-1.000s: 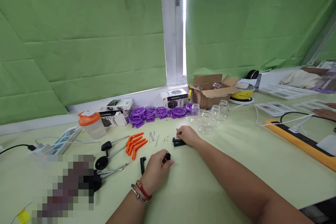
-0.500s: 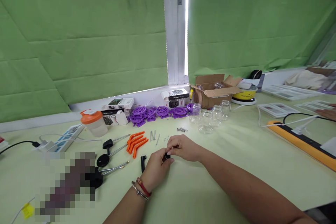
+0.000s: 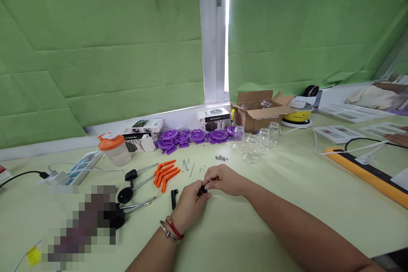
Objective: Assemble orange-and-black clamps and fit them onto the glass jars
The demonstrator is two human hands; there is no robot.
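Springs (image 3: 221, 158), pins (image 3: 185, 165) and orange handles (image 3: 166, 173) are laid unjoined on the table (image 3: 242, 238), while a black part (image 3: 202, 191) is gripped in the left hand (image 3: 190, 202), the right hand (image 3: 224, 178) pinched at it, its load and any joining hidden.

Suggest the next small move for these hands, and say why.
Perhaps have the left hand tilt the black part slightly into view: the right hand meets it and partly covers it, so whether anything is being fitted there cannot be told. Loose coil springs lie just beyond.
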